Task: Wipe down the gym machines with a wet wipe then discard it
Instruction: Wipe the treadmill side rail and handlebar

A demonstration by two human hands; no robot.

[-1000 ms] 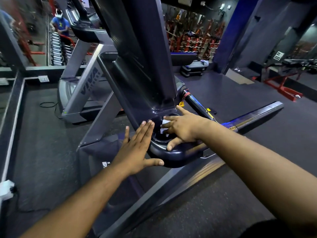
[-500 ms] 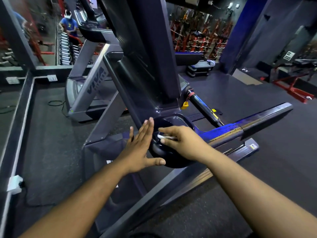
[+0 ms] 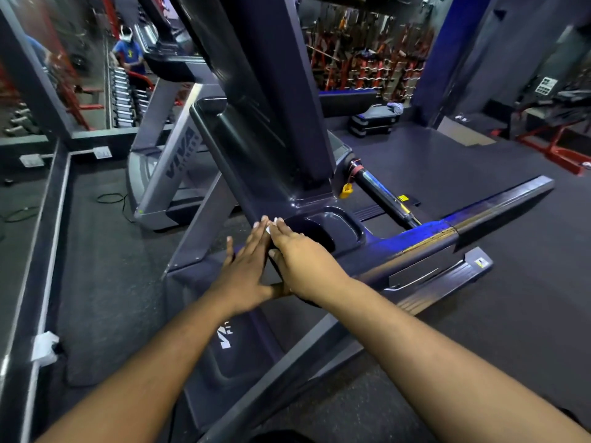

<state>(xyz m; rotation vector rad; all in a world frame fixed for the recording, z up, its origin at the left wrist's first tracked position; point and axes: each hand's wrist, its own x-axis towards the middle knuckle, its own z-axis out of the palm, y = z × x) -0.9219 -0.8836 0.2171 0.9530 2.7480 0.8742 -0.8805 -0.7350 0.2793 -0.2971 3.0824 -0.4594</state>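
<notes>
At frame centre, both hands lie side by side on the treadmill (image 3: 319, 231) console's edge. The left hand (image 3: 246, 270) is flat, fingers straight, holding nothing. The right hand (image 3: 300, 260) presses a wipe (image 3: 268, 230), only a white corner showing.

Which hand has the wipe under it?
The right hand: a white corner of the wipe shows by its fingertips on the treadmill. The left hand lies flat alongside, with nothing visible under it.

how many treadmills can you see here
2. The near treadmill is under both hands, which rest on its cup holder corner. The second treadmill stands behind it to the left. More may be hidden behind the console.
</notes>
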